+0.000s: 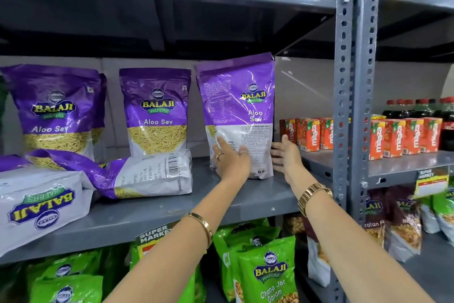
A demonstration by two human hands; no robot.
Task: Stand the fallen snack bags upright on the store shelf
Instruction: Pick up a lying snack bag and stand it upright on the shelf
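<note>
A purple Aloo Sev bag (239,106) stands upright at the right end of the grey shelf (258,194), its back panel facing me. My left hand (231,159) lies flat against its lower front, fingers spread. My right hand (286,155) is open beside the bag's right edge, at or just off it. Two more purple bags stand upright further left, one in the middle (156,111) and one at the far left (52,108). A bag (137,175) lies fallen on its side before them, and another fallen bag (36,204) lies at the front left.
A perforated grey upright post (348,81) borders the shelf on the right. Beyond it stand orange juice cartons (398,138) and dark bottles (422,108). Green snack bags (265,268) fill the shelf below. The shelf board above hangs low over the bags.
</note>
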